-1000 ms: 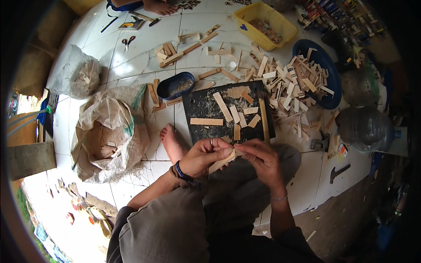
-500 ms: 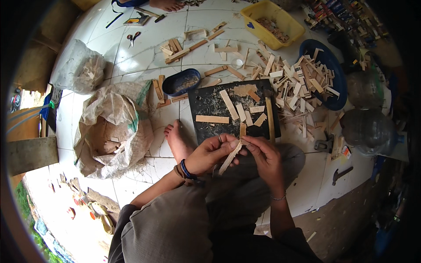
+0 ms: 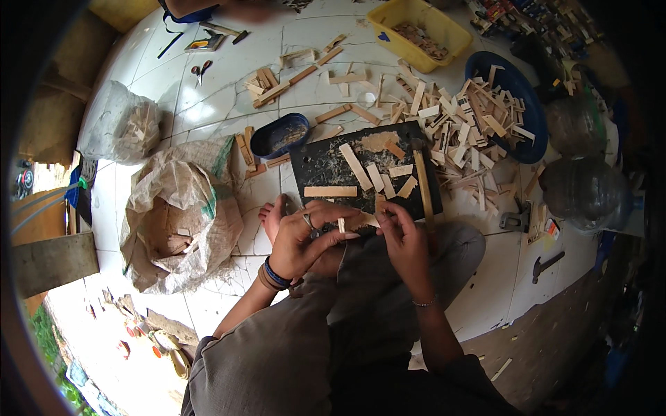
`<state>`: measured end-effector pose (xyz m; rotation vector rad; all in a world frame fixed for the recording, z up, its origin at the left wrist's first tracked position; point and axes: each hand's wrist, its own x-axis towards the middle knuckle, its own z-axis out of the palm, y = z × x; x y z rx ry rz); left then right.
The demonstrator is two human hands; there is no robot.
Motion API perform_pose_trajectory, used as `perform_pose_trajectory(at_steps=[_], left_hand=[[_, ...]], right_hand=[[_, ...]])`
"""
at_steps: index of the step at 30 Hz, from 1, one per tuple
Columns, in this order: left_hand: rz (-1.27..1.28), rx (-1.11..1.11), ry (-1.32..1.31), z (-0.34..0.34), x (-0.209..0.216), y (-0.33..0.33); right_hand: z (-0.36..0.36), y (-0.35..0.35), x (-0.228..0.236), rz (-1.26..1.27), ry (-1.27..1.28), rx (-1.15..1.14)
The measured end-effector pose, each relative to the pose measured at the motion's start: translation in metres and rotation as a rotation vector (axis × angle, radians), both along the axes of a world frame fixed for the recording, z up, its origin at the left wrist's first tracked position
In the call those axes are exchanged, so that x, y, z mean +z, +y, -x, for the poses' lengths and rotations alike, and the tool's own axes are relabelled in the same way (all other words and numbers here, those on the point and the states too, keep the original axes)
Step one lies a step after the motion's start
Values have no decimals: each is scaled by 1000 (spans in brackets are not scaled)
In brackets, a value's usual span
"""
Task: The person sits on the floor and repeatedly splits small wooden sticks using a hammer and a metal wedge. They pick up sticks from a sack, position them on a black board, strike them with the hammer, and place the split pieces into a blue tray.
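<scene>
Clock directions take the flat, square black board (image 3: 312,173) as the dial's centre, with twelve pointing away from the person. At six o'clock, over its near edge, the left hand (image 3: 303,237) has its thumb and fingers closed on a thin, pale, rough-edged wooden piece (image 3: 359,222); whether that is one piece or two cannot be told. The right hand (image 3: 401,239) is nearly closed too, thumb and fingertips pinched at the piece's right end.

The handling of this piece looks under way rather than complete. Several flat, pale wooden strips (image 3: 355,166) lie loose on the board, and a large heap of short, pale sticks (image 3: 458,139) spreads at two o'clock. Which are finished and which are waiting cannot be told.

Containers, left to right: a clear plastic bag (image 3: 104,125) between nine and ten, with wood pieces showing inside; an off-white woven sack (image 3: 215,243) between eight and nine, with a few wooden offcuts in its mouth; a small, oval, dark blue tray (image 3: 262,135) near ten, holding fine scraps; a rectangular yellow plastic tub (image 3: 402,55) near one, holding many small brown wooden pieces; a round blue plastic basin (image 3: 531,104) at two, partly filled with sticks from the heap; and a large clear plastic bottle (image 3: 586,191) at three, contents unclear.
</scene>
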<state>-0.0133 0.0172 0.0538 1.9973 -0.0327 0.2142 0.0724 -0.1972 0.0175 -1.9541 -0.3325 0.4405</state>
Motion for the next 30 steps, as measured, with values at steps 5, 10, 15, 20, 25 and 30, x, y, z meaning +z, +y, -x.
perform_pose_trajectory(at_steps=[5,10,15,20,25,30], left_hand=[[-88,173,35,1,-9,-2],[-54,241,93,6,-22,-9],[-162,207,-14,1,-27,-7],[-94,231,-76,-3,-23,-17],[6,94,-96,-7,-21,-21],[237,99,-10,-8,-28,-29]], right_hand=[[-6,1,-10,109,-426,-27],[2,0,-17,308,-462,38],[0,-1,-14,201,-489,-22],[-3,-10,8,70,63,-83],[-3,-6,30,-336,327,-6],[-6,-5,43,-268,383,56]])
